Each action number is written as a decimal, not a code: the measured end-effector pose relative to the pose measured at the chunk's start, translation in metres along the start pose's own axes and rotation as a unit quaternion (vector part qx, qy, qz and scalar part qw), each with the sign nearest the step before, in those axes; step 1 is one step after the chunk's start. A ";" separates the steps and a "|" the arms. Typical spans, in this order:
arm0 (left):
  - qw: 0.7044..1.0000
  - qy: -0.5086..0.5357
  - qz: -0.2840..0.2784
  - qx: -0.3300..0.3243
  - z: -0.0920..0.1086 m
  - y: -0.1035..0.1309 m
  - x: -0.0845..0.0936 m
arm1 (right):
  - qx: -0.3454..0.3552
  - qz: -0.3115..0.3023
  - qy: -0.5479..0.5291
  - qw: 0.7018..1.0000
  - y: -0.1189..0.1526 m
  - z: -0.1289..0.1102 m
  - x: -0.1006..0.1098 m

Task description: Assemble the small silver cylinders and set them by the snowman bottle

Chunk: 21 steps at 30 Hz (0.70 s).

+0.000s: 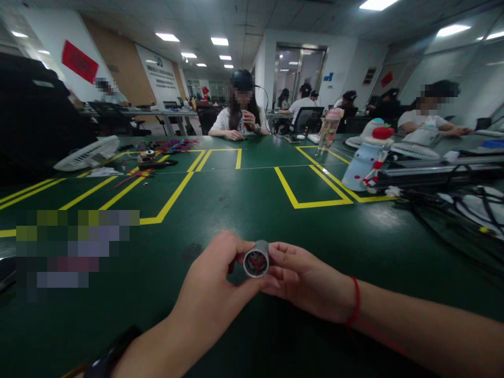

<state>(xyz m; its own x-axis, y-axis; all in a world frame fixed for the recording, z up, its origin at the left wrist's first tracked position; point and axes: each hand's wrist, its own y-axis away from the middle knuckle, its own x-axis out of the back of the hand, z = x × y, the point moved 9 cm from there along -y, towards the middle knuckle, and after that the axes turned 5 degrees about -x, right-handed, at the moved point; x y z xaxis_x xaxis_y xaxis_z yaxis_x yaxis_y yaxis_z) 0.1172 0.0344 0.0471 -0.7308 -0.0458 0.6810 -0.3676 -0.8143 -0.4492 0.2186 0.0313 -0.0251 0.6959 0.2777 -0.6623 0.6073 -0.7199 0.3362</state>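
Between my two hands is a short grey cylindrical tube [256, 262], its round open end facing me. Inside the rim I see red wires and dark parts, too small to make out clearly. My left hand [220, 278] grips the tube from the left, thumb below and fingers at the upper side. From the right, the fingers of my right hand [299, 275] close on its other side. The tube is held above the green table [220, 210]. A dark band is on my left wrist and a red string on my right.
Red and dark wires [177, 146] lie at the back left, near a white fan [88, 153]. At right stand a blue snowman bottle [360, 163], a clear pink-lidded bottle [329, 131] and black cables [444, 220]. A person [240, 113] sits opposite. The left foreground is pixelated.
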 end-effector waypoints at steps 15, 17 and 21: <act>0.997 0.037 -0.066 0.019 -0.014 -0.011 -0.011 | 0.324 0.084 0.568 0.752 0.018 -0.065 0.009; 0.997 0.049 -0.060 0.019 -0.012 -0.018 -0.010 | 0.319 0.093 0.554 0.764 0.017 -0.064 0.012; 0.996 0.063 -0.059 0.022 -0.005 -0.035 -0.012 | 0.311 0.113 0.523 0.785 0.016 -0.061 0.018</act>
<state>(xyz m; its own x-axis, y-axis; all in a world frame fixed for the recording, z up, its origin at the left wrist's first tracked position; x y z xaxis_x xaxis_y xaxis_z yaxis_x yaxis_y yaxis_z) 0.1363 0.0665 0.0513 -0.7519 0.1218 0.6479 -0.4309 -0.8347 -0.3431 0.2643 0.0639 0.0090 0.8908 0.2341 0.3893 0.3439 -0.9075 -0.2411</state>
